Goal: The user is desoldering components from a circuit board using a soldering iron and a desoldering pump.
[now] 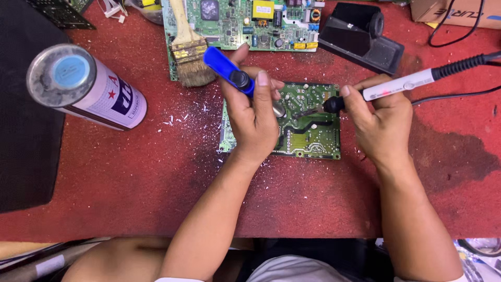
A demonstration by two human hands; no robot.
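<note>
Red mat covers the bench, speckled with white flakes. Near edge: both forearms come in from 6 o'clock. Left hand sits over the board's left half, fingers curled tight around a blue pump; its long axis runs from 10 to 4 o'clock, metal nose down on the board's solder side. Right hand is at the board's 3 o'clock edge, fingers pinched shut on the iron, pen-style. Iron's axis runs from 2 to 8 o'clock; its tip lies on the board just beside the pump nose, at its 3 o'clock. Both hands are about equally near that joint. Board lies flat at mat centre, long side left-right. Spray can on its side at 9 o'clock. Farther out: brush on a second board at 12 o'clock, black stand at 1 o'clock.
</note>
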